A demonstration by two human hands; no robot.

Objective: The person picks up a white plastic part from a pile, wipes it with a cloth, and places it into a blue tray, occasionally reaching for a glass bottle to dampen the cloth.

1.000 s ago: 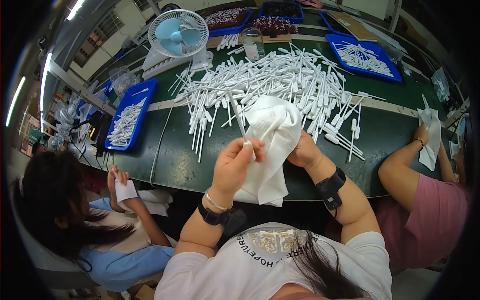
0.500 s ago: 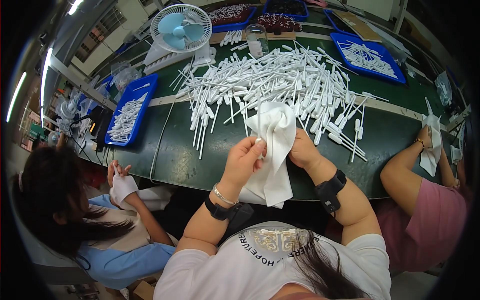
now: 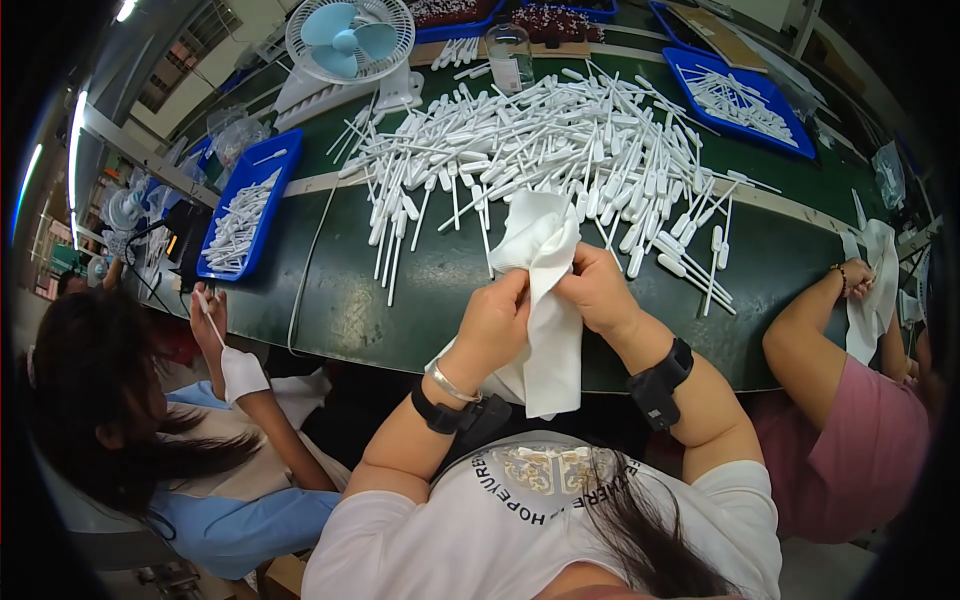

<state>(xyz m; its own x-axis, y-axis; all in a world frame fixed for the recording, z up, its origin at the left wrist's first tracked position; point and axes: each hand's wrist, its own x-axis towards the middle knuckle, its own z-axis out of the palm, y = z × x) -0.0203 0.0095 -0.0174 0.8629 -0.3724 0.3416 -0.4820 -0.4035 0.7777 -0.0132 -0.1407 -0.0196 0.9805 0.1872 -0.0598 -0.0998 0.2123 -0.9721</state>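
Observation:
My left hand (image 3: 497, 318) is closed on the left side of a white cloth (image 3: 556, 345), its fingers bunched at the middle. Opposite it, my right hand (image 3: 604, 292) pinches the same cloth from the right. The cloth is folded upward between them and hangs down past the table edge. Whatever may be inside the fold is hidden. Just beyond the cloth lies a large heap of white sticks (image 3: 540, 150), each with a thick rounded end.
Blue trays of the same sticks stand at the left (image 3: 293, 160) and far right (image 3: 806, 150). A fan (image 3: 345, 40) and a clear bottle (image 3: 508, 70) stand behind the heap. Co-workers sit on both sides; the left one's hand (image 3: 207, 312) holds a stick, the right one's hand (image 3: 856, 277) a cloth.
The stick that stood up from my left fingers against the cloth no longer shows. Both hands have drawn the cloth closer around. The left co-worker's hand has moved left, holding up a stick.

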